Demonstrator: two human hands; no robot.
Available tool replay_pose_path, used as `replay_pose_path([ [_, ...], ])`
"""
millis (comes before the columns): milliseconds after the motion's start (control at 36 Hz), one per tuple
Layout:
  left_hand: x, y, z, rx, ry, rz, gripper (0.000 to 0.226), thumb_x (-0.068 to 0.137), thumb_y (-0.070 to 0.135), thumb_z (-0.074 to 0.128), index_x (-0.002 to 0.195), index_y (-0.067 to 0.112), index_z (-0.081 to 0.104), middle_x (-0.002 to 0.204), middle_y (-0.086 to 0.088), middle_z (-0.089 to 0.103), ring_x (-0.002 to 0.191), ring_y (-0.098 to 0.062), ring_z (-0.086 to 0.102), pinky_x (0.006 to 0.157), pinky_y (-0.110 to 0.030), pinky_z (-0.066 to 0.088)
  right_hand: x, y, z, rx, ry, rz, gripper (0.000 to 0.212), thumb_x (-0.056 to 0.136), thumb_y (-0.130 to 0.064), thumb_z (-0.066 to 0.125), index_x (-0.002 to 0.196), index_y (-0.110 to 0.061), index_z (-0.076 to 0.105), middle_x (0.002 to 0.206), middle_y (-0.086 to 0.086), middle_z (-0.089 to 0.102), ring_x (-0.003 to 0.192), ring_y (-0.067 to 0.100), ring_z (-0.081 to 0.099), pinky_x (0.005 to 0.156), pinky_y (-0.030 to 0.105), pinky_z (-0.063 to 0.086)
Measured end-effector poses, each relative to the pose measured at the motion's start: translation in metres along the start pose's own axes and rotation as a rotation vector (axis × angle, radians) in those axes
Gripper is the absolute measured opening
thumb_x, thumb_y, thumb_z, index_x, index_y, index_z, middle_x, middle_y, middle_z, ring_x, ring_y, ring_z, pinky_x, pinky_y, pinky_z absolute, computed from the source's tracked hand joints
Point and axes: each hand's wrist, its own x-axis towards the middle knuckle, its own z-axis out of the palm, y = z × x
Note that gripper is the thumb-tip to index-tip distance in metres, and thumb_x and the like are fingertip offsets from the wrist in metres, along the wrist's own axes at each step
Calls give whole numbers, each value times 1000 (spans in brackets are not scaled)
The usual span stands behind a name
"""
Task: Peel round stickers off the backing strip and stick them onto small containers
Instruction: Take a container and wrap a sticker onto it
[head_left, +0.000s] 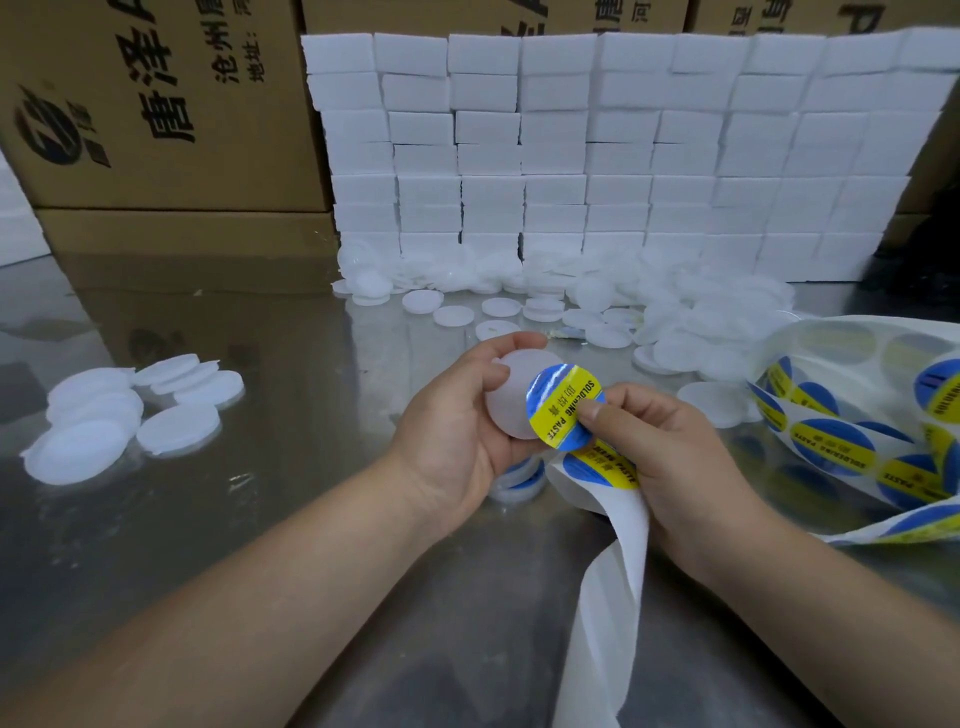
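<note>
The fingers (597, 413) of the right hand (670, 457) pinch the lower right edge of a round sticker (561, 405), blue with a yellow band reading SOLDERING PASTE. The thumb lies on its face; the fingertips behind it are hidden. The sticker overlaps the right side of a small white container (511, 397), which the left hand (452, 431) grips with its fingers curled round the far and left rim. Whether the sticker already touches the container's face cannot be told.

Just below the right fingers, the backing strip (608, 571) passes under the palm, and the next sticker (605, 465) on it is half covered by the hand. The strip's bare white tail drops toward the person and is cut off at the lower edge. To the right of that hand the strip loops over the bench (260, 519) with more stickers on it (the outermost ones run out of view).

Under the left fingers, a labelled container (519, 480) shows only a blue and white sliver. Well to the left of the left hand lies a small heap of white containers (130, 410). Beyond both hands a larger heap (571, 306), blurred into one mass at its right, spreads along the foot of a wall of foam blocks (597, 156). Cardboard boxes (156, 104) stand behind, their print partly cut off.
</note>
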Motion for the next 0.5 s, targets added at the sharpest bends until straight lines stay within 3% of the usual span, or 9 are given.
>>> replay_pose_path([
  [83, 0, 0, 0, 21, -12, 6, 32, 92, 9, 27, 97, 12, 59, 93, -16, 60, 73, -24, 64, 63, -34, 57, 2, 2, -1, -43, 34, -10, 35, 80, -13, 61, 46, -21, 64, 49, -2, 61, 43, 7, 55, 46, 17, 46],
  [194, -1, -2, 1, 162, -28, 35, 23, 92, 10, 37, 98, 15, 58, 95, -17, 62, 80, -26, 62, 77, -40, 54, 2, 3, -1, -86, 35, -24, 20, 75, -19, 65, 56, -13, 65, 53, 3, 59, 47, 10, 52, 47, 17, 43],
  [250, -2, -3, 2, 227, -29, 43, 15, 85, 13, 52, 97, 18, 59, 101, -18, 62, 85, -27, 59, 82, -41, 52, 1, 2, 0, -92, 24, -23, 21, 71, -23, 66, 52, -13, 65, 51, 2, 58, 45, 9, 51, 46, 16, 41],
  [333, -3, -6, 0, 293, -26, 53, 25, 70, 20, 60, 95, 22, 60, 102, -16, 63, 84, -25, 60, 86, -44, 50, 0, 0, 1, -90, 20, -18, 32, 78, -16, 63, 46, -17, 65, 47, -2, 60, 42, 6, 53, 43, 12, 40],
  [500, -4, -7, 1, 374, 2, 95, 22, 82, 10, 63, 87, 31, 64, 108, -17, 64, 87, -23, 62, 90, -48, 50, -1, -1, 1, -95, 17, -14, 33, 79, -16, 62, 46, -18, 66, 47, -3, 61, 42, 5, 54, 43, 12, 41],
])
